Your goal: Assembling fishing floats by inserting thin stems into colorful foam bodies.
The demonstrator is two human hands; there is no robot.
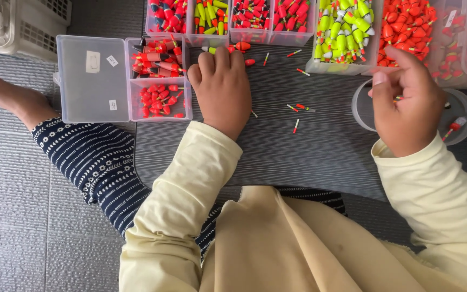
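Seen from above, the left hand [221,89] rests knuckles-up on the dark counter [320,146], fingers curled over small red and green floats [242,47] near its far edge. The right hand [406,103] pinches a thin stick float [397,98] over a round clear tub [463,111]. An open clear box [125,78] bearing small white labels sits at the left edge.

Left hand [221,89] knuckles up, fingers curled under, right hand [409,100] pinching (cream sleeves both)

floats [406,27]: red-orange, far right
floats, next bin [344,30]: neon yellow-green
sleeves [179,189]: pale cream
trousers [95,159]: navy, white dotted print
table [309,146]: dark grey, fine stripes
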